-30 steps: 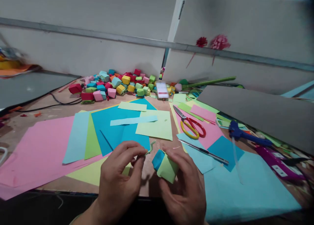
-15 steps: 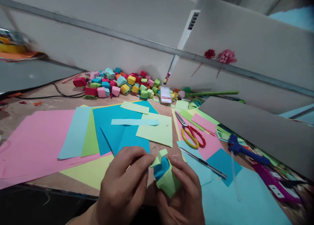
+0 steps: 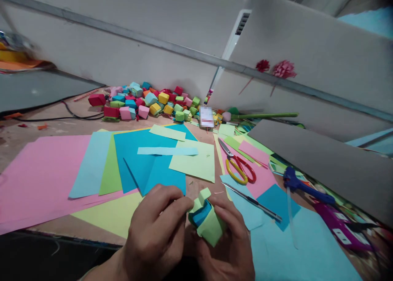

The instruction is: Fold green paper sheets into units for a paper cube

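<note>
Since a second ago, my left hand (image 3: 161, 225) has closed in, fingertips pinching a folded pale-green strip (image 3: 204, 196) at the blue end of the blue-and-green paper box (image 3: 213, 228), which my right hand (image 3: 235, 238) cups in curled fingers; scissors (image 3: 232, 156) lie beyond.

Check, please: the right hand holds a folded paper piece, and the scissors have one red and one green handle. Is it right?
Not quite: in the head view, the scissors have one red and one yellow handle. The right hand does hold the folded paper piece.

Craft workspace — scissors (image 3: 233, 155), coloured paper (image 3: 55, 170)
</note>
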`<move>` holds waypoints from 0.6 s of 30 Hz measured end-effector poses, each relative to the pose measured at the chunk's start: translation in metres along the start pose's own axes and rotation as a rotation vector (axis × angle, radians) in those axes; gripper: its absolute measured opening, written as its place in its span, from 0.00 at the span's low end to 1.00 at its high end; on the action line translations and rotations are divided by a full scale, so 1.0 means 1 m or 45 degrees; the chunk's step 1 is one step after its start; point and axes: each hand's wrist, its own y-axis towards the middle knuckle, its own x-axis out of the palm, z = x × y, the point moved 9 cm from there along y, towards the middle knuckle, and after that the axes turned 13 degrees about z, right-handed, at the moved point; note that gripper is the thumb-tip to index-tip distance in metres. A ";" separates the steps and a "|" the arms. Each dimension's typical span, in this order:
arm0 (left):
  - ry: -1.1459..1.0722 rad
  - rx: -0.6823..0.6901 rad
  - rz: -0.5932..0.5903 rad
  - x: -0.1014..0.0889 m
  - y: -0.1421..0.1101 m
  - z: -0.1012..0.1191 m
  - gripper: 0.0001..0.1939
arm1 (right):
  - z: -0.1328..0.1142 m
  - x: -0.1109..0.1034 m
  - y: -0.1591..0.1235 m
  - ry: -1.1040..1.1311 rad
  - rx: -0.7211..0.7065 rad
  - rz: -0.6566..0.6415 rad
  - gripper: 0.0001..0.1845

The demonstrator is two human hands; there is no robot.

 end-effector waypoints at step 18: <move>0.027 0.003 -0.061 0.006 -0.005 0.000 0.15 | 0.004 -0.003 -0.004 0.022 0.005 -0.014 0.28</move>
